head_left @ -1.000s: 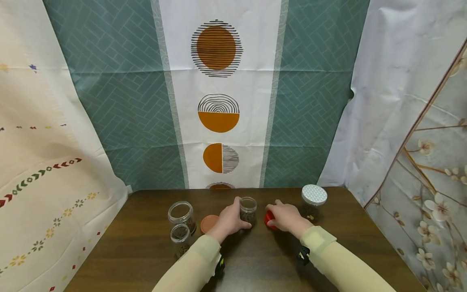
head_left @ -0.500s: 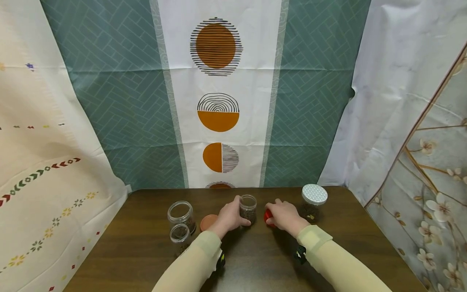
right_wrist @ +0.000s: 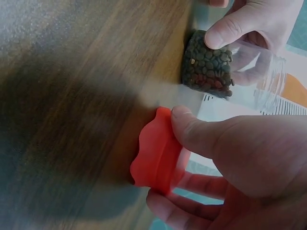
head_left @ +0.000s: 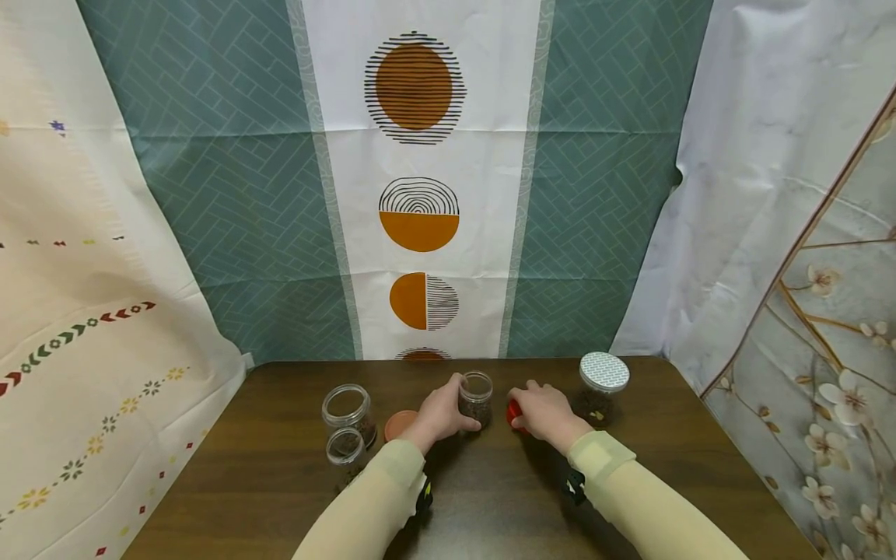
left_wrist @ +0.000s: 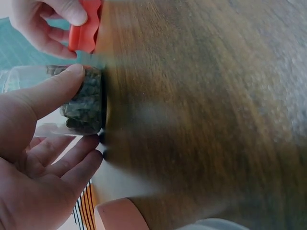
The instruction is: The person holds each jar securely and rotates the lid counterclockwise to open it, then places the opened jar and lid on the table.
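Jar upright, left hand curled round it; red piece right of jar, apart, pinched by right hand.

No word, number or brand can be read; the fine marks on the pale top of the jar, right of the right hand's fingers, are too small.

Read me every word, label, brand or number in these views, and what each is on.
No text can be read in any view.
Patterned top of the rightmost jar: fine marks, too small to tell whether they are lettering.
Held jar in the left hand, red scalloped piece in the right hand: no lettering seen.
Middle hanging cloth: printed shapes, no words.
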A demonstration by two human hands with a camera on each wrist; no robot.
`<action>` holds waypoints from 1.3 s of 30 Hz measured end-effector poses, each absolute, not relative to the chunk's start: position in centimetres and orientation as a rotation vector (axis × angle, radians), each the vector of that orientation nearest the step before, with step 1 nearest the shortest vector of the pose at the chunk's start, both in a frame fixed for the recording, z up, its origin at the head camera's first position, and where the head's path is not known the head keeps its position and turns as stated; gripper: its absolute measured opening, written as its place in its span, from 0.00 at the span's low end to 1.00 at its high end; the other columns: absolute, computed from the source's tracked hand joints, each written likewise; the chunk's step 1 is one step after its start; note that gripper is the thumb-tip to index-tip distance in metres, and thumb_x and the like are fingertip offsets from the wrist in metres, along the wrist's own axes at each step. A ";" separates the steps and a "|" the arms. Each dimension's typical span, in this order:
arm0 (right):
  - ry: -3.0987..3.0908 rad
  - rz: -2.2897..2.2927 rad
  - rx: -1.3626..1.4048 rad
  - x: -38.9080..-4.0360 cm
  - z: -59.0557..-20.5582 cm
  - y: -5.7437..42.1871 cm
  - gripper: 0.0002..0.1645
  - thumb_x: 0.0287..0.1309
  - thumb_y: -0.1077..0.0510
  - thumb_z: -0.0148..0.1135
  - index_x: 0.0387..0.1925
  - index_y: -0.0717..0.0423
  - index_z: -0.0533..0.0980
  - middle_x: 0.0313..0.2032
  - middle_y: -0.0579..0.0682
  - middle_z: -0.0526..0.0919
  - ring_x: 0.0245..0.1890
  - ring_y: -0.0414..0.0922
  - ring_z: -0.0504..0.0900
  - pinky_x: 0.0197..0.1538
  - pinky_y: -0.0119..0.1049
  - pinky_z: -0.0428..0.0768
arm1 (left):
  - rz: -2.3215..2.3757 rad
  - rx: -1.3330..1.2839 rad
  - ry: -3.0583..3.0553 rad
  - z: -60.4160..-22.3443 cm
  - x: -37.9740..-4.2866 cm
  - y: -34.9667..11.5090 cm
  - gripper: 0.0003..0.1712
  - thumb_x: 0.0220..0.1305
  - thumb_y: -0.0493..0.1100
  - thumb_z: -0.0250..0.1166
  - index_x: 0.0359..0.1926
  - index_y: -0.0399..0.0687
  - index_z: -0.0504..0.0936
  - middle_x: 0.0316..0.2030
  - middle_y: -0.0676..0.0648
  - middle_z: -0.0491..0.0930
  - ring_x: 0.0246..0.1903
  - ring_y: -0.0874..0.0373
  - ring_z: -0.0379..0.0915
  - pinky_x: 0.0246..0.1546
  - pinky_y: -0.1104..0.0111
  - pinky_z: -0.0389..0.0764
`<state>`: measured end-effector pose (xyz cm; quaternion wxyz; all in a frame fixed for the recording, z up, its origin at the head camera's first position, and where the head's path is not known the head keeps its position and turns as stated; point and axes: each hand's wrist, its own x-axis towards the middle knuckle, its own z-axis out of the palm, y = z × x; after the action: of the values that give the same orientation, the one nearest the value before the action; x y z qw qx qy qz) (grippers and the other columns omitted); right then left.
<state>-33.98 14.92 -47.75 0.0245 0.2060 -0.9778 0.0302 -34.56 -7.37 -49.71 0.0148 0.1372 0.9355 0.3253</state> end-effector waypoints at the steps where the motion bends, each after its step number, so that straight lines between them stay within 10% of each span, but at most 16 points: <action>1: -3.023 0.092 0.633 -33.9 -47.7 14.9 0.29 0.51 0.45 0.74 0.54 0.50 0.80 0.41 0.56 0.78 0.37 0.56 0.78 0.44 0.51 0.79 | 1.010 0.426 2.913 -49.7 -34.6 -7.4 0.44 0.45 0.50 0.81 0.60 0.45 0.68 0.47 0.47 0.79 0.46 0.50 0.76 0.48 0.58 0.75; 21: -3.059 0.156 0.620 -32.9 -48.0 15.1 0.37 0.52 0.44 0.73 0.63 0.49 0.75 0.46 0.58 0.78 0.41 0.54 0.78 0.46 0.52 0.79 | 1.257 0.414 2.797 -49.7 -33.5 -7.4 0.56 0.46 0.44 0.80 0.72 0.40 0.57 0.58 0.42 0.75 0.56 0.46 0.73 0.57 0.52 0.71; 39: -2.705 0.052 0.779 -29.9 -46.0 15.9 0.41 0.56 0.37 0.68 0.66 0.53 0.74 0.65 0.60 0.71 0.68 0.60 0.66 0.66 0.57 0.62 | 0.928 0.442 3.101 -48.2 -31.7 -8.2 0.64 0.52 0.66 0.72 0.79 0.46 0.48 0.76 0.42 0.52 0.75 0.42 0.45 0.69 0.50 0.54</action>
<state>-29.93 15.87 -45.97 0.1622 0.2730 -0.9481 0.0184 -31.69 -8.22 -48.24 -0.0626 0.1350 0.9473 0.2837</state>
